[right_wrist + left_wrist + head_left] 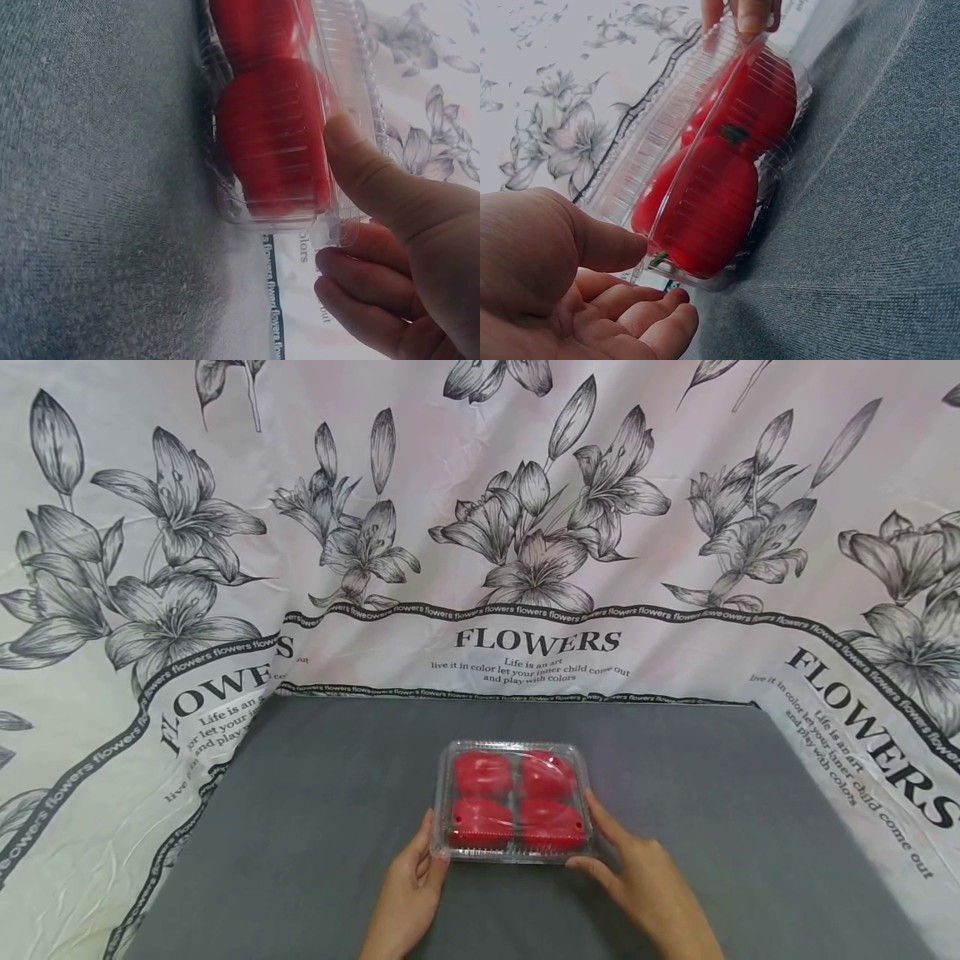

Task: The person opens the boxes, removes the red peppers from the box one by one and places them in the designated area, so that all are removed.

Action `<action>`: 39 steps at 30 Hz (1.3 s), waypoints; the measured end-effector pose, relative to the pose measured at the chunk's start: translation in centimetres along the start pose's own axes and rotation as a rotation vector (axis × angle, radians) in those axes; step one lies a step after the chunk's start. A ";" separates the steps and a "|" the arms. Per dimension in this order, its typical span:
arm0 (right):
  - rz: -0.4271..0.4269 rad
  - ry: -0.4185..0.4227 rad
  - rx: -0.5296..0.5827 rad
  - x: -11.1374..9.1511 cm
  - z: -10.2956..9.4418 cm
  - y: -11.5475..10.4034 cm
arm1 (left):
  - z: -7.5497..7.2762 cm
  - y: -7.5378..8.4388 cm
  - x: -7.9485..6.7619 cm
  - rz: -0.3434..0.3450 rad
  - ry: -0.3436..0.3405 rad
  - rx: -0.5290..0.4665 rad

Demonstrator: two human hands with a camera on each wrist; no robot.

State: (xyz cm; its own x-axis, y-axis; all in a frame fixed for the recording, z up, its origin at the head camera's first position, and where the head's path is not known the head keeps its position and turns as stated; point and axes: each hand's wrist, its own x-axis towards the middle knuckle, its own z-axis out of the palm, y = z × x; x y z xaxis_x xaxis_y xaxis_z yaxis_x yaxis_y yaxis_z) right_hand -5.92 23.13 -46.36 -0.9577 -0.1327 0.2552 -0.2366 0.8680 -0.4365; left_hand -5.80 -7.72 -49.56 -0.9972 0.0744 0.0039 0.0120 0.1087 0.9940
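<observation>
A clear plastic clamshell box (515, 853) with a ribbed lid holds several red bell peppers (483, 774), set in two rows. Green stems show through the side in the left wrist view. My left hand (411, 887) pinches the box's left edge near its front corner, thumb (615, 246) on one side of the rim and fingers under it. On the opposite side my right hand (651, 881) grips the right edge, its thumb (367, 161) against the lid and the fingers curled at the rim. The lid lies closed over the peppers.
The grey cloth-covered table (337, 777) extends around the box. Behind it and along both sides hangs a white sheet (375, 652) with printed lilies and lettering, its lower border meeting the table's far edge.
</observation>
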 end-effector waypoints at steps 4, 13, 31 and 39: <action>-0.007 0.004 -0.021 -0.1 0.0 0.0 | 0.0 -0.1 0.1 0.004 0.001 -0.003; -0.096 0.078 -0.086 -0.5 0.4 0.3 | -0.2 0.1 0.2 0.009 -0.012 -0.003; -0.361 0.281 -0.087 -0.1 1.8 1.0 | -0.2 0.2 0.1 0.026 -0.015 -0.004; -0.338 0.270 -0.072 -0.3 2.0 1.0 | -0.1 0.1 0.1 0.013 -0.013 -0.007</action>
State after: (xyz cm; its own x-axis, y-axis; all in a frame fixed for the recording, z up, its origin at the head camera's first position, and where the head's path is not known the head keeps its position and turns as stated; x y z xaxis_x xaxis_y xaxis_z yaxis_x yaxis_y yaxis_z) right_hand -6.17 23.06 -48.57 -0.7492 -0.2930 0.5941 -0.5080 0.8296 -0.2315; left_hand -5.93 -7.82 -49.41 -0.9959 0.0889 0.0159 0.0248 0.1006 0.9946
